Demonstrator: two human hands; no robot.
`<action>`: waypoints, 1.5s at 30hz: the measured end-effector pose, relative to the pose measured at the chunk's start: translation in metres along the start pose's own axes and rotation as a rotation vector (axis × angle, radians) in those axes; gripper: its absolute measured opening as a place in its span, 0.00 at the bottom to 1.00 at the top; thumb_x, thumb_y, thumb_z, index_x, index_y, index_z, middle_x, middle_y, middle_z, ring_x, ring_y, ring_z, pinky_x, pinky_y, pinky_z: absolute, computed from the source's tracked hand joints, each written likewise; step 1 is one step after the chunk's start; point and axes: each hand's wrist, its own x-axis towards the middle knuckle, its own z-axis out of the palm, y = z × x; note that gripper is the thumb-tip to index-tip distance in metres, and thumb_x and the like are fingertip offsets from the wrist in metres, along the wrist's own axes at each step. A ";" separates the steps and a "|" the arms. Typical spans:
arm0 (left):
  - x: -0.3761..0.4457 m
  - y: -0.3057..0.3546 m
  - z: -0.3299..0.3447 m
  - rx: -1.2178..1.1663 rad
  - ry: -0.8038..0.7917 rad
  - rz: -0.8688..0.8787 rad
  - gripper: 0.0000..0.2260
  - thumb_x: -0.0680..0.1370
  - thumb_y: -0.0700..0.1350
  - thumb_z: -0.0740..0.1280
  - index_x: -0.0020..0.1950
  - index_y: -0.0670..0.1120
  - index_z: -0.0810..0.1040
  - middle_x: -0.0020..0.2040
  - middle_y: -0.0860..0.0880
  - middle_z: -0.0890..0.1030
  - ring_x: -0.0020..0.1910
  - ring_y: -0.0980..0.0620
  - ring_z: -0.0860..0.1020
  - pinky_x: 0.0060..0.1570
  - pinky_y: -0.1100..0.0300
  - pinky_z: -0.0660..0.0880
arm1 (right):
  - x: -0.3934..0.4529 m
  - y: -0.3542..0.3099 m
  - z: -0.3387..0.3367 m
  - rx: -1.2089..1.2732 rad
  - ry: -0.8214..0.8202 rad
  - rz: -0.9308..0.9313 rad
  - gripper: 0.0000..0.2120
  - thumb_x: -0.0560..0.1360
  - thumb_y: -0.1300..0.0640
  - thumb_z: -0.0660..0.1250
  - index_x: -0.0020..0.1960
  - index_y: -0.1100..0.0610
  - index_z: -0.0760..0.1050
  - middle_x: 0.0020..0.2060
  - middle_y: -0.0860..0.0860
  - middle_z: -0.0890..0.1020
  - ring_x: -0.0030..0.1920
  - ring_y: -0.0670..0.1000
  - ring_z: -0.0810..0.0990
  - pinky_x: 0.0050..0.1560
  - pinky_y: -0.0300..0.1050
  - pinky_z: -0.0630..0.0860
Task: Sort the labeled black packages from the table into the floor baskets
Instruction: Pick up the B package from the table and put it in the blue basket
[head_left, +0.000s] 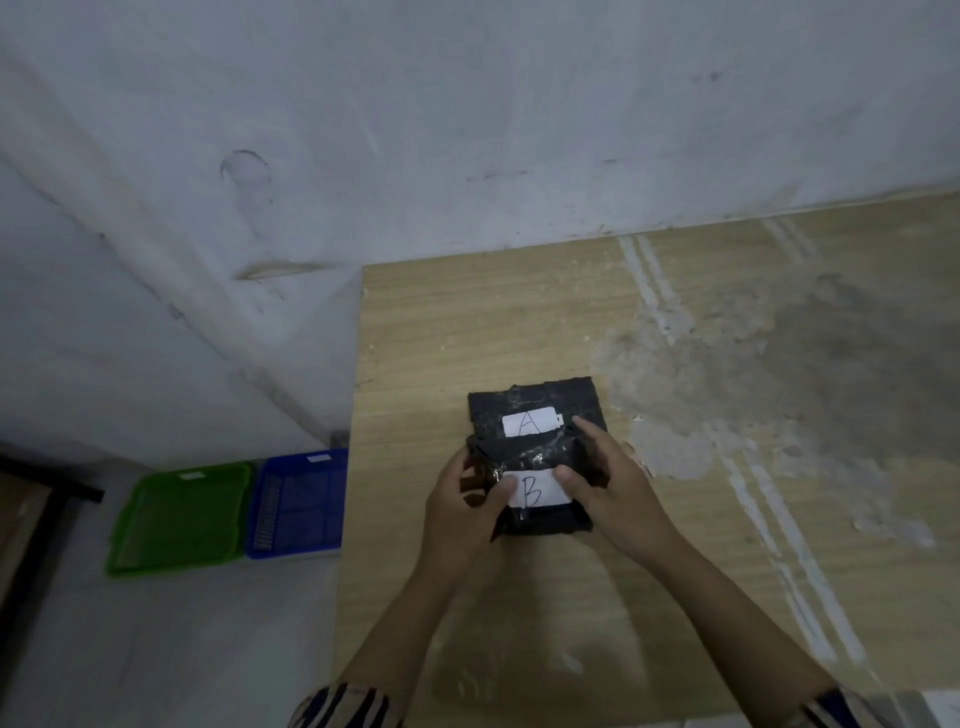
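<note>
Two black packages lie on the wooden table (675, 545). The far one, package A (535, 402), carries a white label marked A and lies flat. The near one, package B (540, 514), carries a white label marked B and overlaps the near edge of A. My left hand (465, 512) grips the left side of B, thumb on its label. My right hand (608, 488) holds B's right side, thumb on the label, with the index finger stretched onto A. On the floor to the left stand a green basket (179, 519) and a blue basket (298, 504).
The table's left edge runs just right of the blue basket. A grey wall rises behind the table and the floor. A dark wooden frame (31, 519) stands at the far left. Pale stains and streaks mark the right half of the tabletop.
</note>
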 end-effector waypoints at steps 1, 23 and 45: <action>0.000 0.002 -0.008 0.003 -0.005 0.024 0.18 0.73 0.42 0.68 0.62 0.49 0.70 0.55 0.47 0.78 0.51 0.52 0.78 0.49 0.54 0.79 | -0.001 -0.005 0.002 0.026 -0.046 -0.004 0.28 0.73 0.56 0.66 0.68 0.44 0.59 0.52 0.39 0.74 0.49 0.36 0.75 0.42 0.25 0.74; -0.029 -0.065 -0.331 0.593 0.164 0.306 0.20 0.78 0.49 0.60 0.69 0.47 0.64 0.68 0.46 0.71 0.66 0.49 0.68 0.63 0.57 0.61 | -0.026 -0.128 0.236 0.054 -0.104 -0.135 0.27 0.73 0.67 0.64 0.68 0.50 0.62 0.63 0.58 0.74 0.61 0.58 0.75 0.63 0.58 0.72; 0.134 -0.142 -0.452 0.791 -0.034 0.226 0.25 0.79 0.52 0.56 0.73 0.49 0.51 0.76 0.48 0.53 0.75 0.50 0.47 0.72 0.53 0.50 | 0.127 -0.138 0.434 0.088 -0.161 0.024 0.27 0.73 0.68 0.63 0.69 0.55 0.60 0.59 0.52 0.74 0.58 0.50 0.73 0.58 0.43 0.70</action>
